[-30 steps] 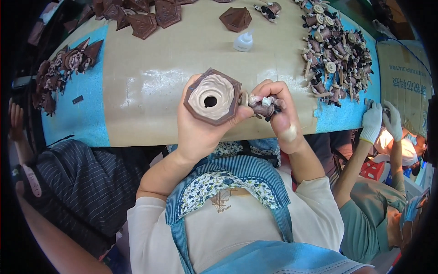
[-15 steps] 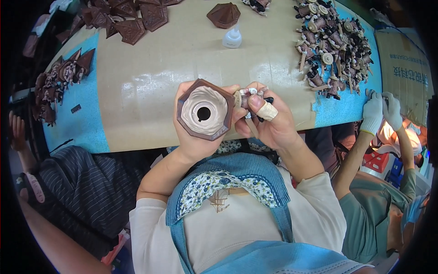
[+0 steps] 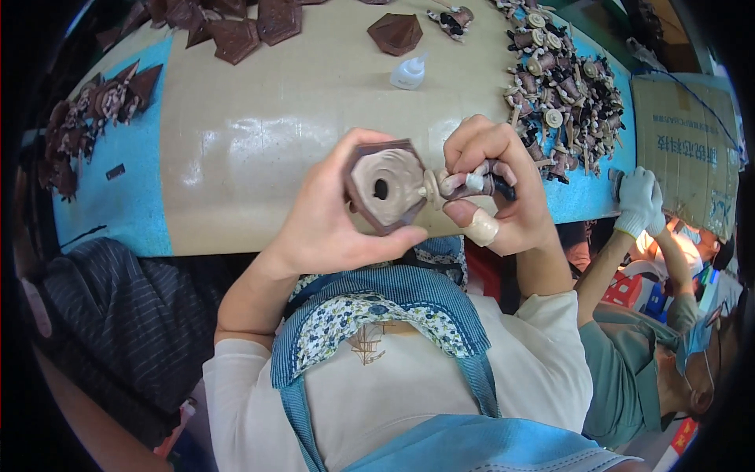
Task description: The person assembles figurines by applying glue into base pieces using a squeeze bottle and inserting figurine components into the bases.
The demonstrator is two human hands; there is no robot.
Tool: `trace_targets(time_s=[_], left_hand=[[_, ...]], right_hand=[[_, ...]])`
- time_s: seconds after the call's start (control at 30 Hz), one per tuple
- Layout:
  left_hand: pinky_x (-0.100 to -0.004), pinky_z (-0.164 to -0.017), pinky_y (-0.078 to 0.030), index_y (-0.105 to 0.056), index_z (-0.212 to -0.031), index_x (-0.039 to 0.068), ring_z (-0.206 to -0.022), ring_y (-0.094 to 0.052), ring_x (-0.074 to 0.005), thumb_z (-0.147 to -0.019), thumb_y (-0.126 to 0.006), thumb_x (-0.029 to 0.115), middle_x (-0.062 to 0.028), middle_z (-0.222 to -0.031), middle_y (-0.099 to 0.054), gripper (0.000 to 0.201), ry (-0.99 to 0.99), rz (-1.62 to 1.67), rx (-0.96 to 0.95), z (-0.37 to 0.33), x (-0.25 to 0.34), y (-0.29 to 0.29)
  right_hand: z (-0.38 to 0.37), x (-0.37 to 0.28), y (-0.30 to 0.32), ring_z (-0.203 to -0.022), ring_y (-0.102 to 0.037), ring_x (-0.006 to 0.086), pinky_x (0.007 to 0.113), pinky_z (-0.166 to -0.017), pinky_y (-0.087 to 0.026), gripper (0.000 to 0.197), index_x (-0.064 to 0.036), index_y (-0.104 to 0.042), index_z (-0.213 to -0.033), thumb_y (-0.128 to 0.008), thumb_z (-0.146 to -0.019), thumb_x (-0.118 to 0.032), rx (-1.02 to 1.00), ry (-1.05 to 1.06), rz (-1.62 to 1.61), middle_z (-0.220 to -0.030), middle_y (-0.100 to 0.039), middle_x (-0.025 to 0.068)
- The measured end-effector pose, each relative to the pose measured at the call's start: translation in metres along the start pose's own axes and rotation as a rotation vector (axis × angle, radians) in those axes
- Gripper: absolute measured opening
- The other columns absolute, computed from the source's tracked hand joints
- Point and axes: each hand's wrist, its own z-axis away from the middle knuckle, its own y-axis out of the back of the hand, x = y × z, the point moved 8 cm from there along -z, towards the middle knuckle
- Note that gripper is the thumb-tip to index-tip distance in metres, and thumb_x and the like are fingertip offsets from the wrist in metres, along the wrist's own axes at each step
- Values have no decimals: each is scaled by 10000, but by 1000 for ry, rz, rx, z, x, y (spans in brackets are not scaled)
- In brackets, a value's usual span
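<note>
In front of my chest, my left hand (image 3: 318,216) grips a brown faceted roof-like piece (image 3: 405,167), its cream hollow side and dark central hole turned up toward me. My right hand (image 3: 515,189) is closed round a small figurine (image 3: 476,186) with a brown barrel-shaped body. The figurine's cream round end (image 3: 431,187) meets the brown piece's right rim, reaching slightly over the hollow. Beige tape (image 3: 482,227) wraps my right thumb.
Brown faceted pieces (image 3: 236,41) lie at the far left, with one (image 3: 395,34) beside a white dropper bottle (image 3: 408,73). Many figurines (image 3: 562,94) are heaped on the right blue mat. A co-worker's white-gloved hands (image 3: 638,200) work nearby; a cardboard box (image 3: 684,149) stands beyond.
The brown piece has moved right and tilted toward the figurine. My right hand has turned the figurine so its round end points left, against the piece. The view has shifted slightly.
</note>
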Motion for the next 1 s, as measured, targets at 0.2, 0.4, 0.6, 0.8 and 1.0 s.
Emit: trace_targets(time_s=[0.2, 0.4, 0.6, 0.8, 1.0], left_hand=[[-316, -747, -513, -480, -1110, 14, -835, -660, -234, -604, -823, 178, -135, -910, -635, 633, -80, -240, -26, -5, 12, -16], [-350, -718, -513, -471, -1092, 10, -807, -653, -305, -595, -790, 144, -160, -870, -620, 606, -103, -365, -33, -7, 16, -22], [-351, -705, -505, -458, -1077, 14, -788, -646, -320, -569, -787, 153, -163, -860, -617, 621, -74, -295, -89, -6, 10, -28], [-319, -725, -491, -452, -1087, 22, -810, -630, -221, -566, -806, 158, -125, -881, -605, 644, -8, -69, -164, -3, -6, -30], [-276, -863, -448, -423, -1139, 13, -968, -541, -136, -621, -845, 129, -60, -1034, -563, 678, 142, 306, -190, -4, -17, -28]], right_hand=[[-17, -31, -13, -691, -534, 239, 322, -609, -409, 332, -54, -519, -863, -731, -607, -52, -228, 218, 452, -823, -549, 112], [-18, -45, -29, -686, -508, 264, 354, -607, -397, 283, -35, -489, -813, -675, -614, -111, -368, 327, 719, -793, -504, 102], [-15, -37, -33, -671, -495, 275, 362, -585, -395, 283, -30, -471, -806, -687, -642, -110, -449, 370, 472, -767, -478, 102], [-17, -33, -31, -703, -493, 293, 361, -613, -408, 323, -28, -464, -822, -682, -584, -27, -389, 285, 333, -770, -465, 112], [-31, -20, -12, -841, -543, 292, 344, -742, -458, 419, 9, -541, -1055, -704, -674, -45, -355, 113, 263, -939, -568, 126]])
